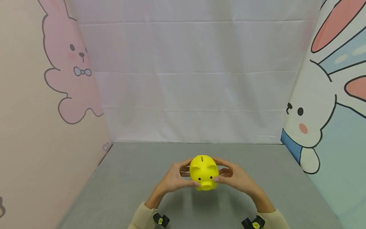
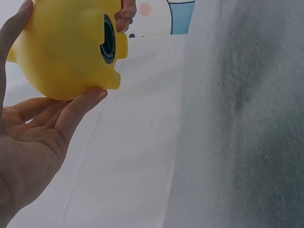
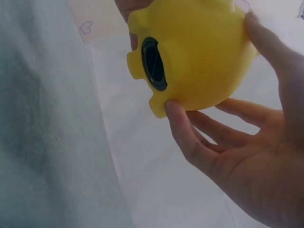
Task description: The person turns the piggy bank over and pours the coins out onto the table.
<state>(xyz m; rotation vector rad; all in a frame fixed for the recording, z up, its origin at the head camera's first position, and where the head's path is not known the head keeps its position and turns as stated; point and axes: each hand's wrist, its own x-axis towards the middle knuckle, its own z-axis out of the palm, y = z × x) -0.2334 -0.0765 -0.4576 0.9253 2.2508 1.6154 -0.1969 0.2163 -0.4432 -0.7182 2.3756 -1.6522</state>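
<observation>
A yellow piggy bank (image 1: pixel 203 173) is held up off the grey table, its snout toward me and its coin slot on top. From the left side my left hand (image 1: pixel 175 178) grips it, thumb near the snout and fingers behind. My right hand (image 1: pixel 236 178) holds the opposite side in the same way. The underside of the piggy bank (image 3: pixel 199 57) has short feet and a round black-rimmed part (image 3: pixel 154 64), seen in both wrist views. Whether that part is a plug or an open hole, I cannot tell.
The grey table (image 1: pixel 137 165) spreads beneath both hands. A white creased sheet (image 1: pixel 188 89) hangs behind it. Walls with painted rabbits, one pink (image 1: pixel 68 63) and one white (image 1: pixel 311 105), flank the table. Each wrist wears a small black camera (image 1: pixel 161 220).
</observation>
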